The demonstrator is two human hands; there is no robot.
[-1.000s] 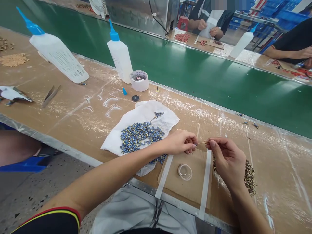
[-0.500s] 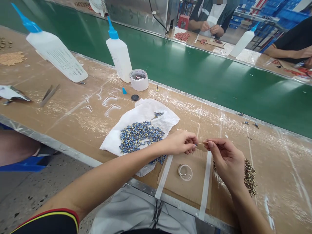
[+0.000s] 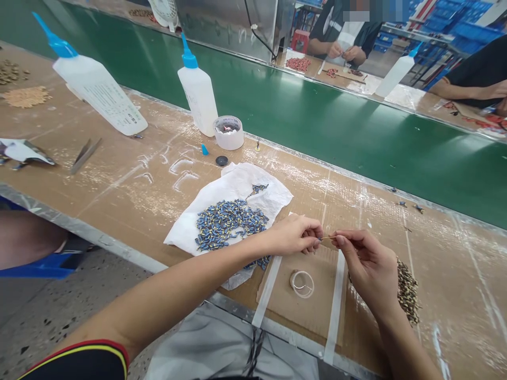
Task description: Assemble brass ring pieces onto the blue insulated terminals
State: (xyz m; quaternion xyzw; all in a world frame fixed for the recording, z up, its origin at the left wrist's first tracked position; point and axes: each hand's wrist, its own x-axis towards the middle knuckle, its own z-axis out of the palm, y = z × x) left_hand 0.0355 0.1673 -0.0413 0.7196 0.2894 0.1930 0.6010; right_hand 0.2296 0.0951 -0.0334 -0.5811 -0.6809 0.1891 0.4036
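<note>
My left hand [image 3: 298, 234] is closed in a pinch on a small blue piece [image 3: 320, 239], mostly hidden by the fingertips. A thin, pale yellowish stick [image 3: 328, 237] spans the short gap to my right hand [image 3: 368, 269], whose thumb and forefinger are closed on its other end. Under both hands is a cardboard pad [image 3: 277, 295] with pale tape strips, bearing a small clear cup [image 3: 302, 284]. Beside my left forearm, many small blue-and-yellow pieces [image 3: 225, 221] lie heaped on a white sheet [image 3: 186, 224]. Partly behind my right hand is a pile of small dark-and-cream pieces [image 3: 407, 290].
Two white bottles with blue nozzles, one left [image 3: 101, 95] and one nearer the middle [image 3: 200, 100], stand by a tape roll [image 3: 228, 138]. Tweezers [image 3: 85, 157] lie to the left. Beyond the green belt [image 3: 317, 116], other people's hands [image 3: 344, 53] work at the opposite bench.
The whole view has shifted slightly, with the bench items a little lower and to the right. Both hands keep the same pinch and nearly the same position.
</note>
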